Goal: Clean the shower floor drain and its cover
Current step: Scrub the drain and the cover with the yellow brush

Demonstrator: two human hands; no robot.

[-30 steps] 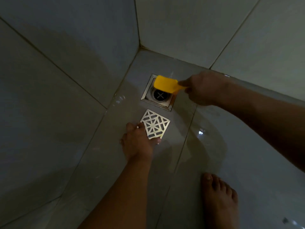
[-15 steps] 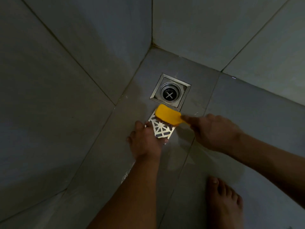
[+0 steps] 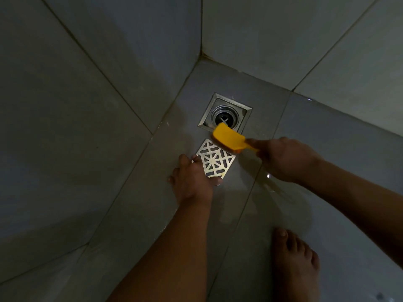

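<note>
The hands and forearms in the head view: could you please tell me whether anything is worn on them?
Nothing shows on either. The left hand and right hand are bare, with no gloves, and no rings can be made out in the dim light. Both forearms are uncovered as far as the frame edge: no sleeve, watch or bracelet in sight. A bare foot also shows on the tiled floor.

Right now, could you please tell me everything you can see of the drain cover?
The drain cover is a thin square grate of pale, shiny metal, cut through in a geometric lattice with a star at its centre. It lies flat on the wet grey floor tile, off the open drain and just in front of it. The left hand holds its near-left edge, and the yellow brush, held in the right hand, is over its far right corner.
</note>
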